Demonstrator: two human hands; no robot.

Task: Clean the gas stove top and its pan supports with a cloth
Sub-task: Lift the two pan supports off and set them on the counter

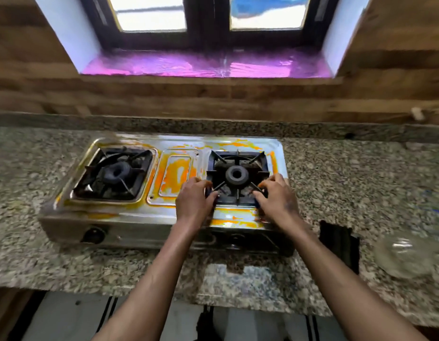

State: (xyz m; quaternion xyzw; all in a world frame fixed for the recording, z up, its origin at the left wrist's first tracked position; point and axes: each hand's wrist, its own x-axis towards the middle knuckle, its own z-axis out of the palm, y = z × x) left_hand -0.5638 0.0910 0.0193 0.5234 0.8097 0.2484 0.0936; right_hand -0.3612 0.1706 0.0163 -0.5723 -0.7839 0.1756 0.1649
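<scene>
Fingertips hidden behind pan support (238, 178) corners.

- Both bare arms reach forward, side by side.
- The left hand (194, 198) has curled fingers gripping the pan support (238, 178) at its near left corner.
- The right hand (277, 198) grips its near right corner.

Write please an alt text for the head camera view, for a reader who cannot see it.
Both hands, left hand and right hand, grip the near corners of the right pan support on a two-burner steel gas stove smeared with orange stains. The stove sits on a granite counter under a window.
</scene>
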